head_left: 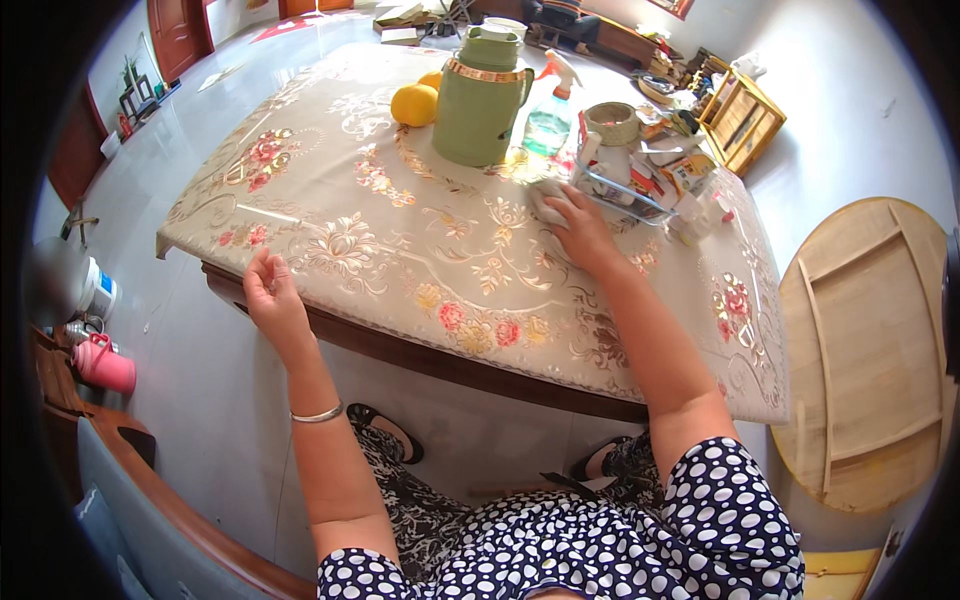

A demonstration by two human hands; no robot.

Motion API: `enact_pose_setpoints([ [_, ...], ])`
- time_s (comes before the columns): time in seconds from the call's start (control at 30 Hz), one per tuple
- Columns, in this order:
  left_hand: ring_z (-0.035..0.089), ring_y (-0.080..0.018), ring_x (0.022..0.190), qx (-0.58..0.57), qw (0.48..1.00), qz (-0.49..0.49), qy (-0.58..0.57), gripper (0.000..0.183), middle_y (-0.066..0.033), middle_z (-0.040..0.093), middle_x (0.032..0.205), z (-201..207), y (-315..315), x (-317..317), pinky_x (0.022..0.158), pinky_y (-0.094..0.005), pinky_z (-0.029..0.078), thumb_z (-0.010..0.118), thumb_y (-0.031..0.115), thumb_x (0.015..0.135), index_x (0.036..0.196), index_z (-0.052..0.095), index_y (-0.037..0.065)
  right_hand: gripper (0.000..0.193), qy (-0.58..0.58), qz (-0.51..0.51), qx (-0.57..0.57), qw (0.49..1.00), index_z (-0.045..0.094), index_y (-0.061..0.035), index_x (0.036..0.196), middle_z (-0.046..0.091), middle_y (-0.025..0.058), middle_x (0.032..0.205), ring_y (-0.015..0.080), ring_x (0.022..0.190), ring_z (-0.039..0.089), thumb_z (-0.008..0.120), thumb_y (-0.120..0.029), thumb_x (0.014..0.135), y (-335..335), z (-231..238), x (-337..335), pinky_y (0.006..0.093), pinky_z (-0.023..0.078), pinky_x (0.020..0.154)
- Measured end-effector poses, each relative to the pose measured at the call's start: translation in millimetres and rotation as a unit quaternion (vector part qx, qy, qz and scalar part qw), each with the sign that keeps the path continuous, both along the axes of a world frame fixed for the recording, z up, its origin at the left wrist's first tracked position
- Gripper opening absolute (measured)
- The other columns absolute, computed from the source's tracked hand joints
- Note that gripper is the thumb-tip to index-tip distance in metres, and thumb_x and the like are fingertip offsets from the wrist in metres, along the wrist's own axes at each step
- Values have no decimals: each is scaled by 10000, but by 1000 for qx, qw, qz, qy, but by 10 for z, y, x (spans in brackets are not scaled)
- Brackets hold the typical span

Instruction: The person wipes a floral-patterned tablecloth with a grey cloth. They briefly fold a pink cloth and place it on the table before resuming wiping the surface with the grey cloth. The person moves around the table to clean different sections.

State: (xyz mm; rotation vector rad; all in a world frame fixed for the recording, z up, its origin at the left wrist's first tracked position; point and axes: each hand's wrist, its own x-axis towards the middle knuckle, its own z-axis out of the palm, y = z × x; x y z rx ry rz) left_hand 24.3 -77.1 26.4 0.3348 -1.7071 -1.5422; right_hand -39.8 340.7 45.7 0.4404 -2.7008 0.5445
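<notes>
My right hand (pixel 582 230) is closed over a pale greyish cloth (pixel 547 203) and presses it on the flowered beige tablecloth (pixel 400 240), just left of a clear plastic basket. Part of the cloth is hidden under the fingers. At the table's near left edge my left hand (pixel 274 300) hovers with its fingers curled together, and nothing shows in it. Beyond the cloth stand a green thermos jug (pixel 482 110) and a spray bottle (pixel 550 118) with greenish liquid. Two yellow fruits, the nearer one (pixel 414 105) larger in view, lie left of the jug.
The basket (pixel 625 192) is crammed with small packages, and a woven round container (pixel 612 122) stands behind it. To the right, a round wooden board (pixel 870 350) leans by the table. At left are a pink bucket (pixel 105 365) and a wooden-framed chair (pixel 190 520). Someone sits in the background.
</notes>
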Motion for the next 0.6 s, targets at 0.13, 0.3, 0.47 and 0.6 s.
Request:
enact_pose_setpoints([
  [0.13,566,-133,933,-18,1000,24,-2,276,-57,604,1066,-44,-12,4,832,-277,480,582,113,928,1183,571,9,468,1,-71,14,997,582,-115,1248,417,145,1423,363,1289,393,656,-80,787,627,42,804,420,351,1062],
  [0.3,564,-127,929,-11,1000,28,9,275,-55,607,1060,-122,-86,9,835,-277,477,591,114,925,1178,573,9,431,-39,-174,20,984,578,-99,1248,401,137,1440,347,1314,374,630,-82,821,1212,190,2010,413,311,1091],
  [0.47,567,-120,925,-3,1000,27,11,264,-50,610,1048,-76,-90,68,838,-267,472,583,116,935,1173,573,4,378,-15,-327,13,945,580,-53,1236,407,164,1427,344,1316,377,583,-124,865,2268,104,2917,413,296,1101],
  [0.6,569,-115,920,-5,999,33,13,261,-48,613,1041,-69,-113,65,838,-259,469,578,115,940,1174,570,-1,369,-14,-432,46,901,576,-32,1239,396,172,1434,344,1320,372,553,-137,885,2732,-36,3043,411,281,1110],
])
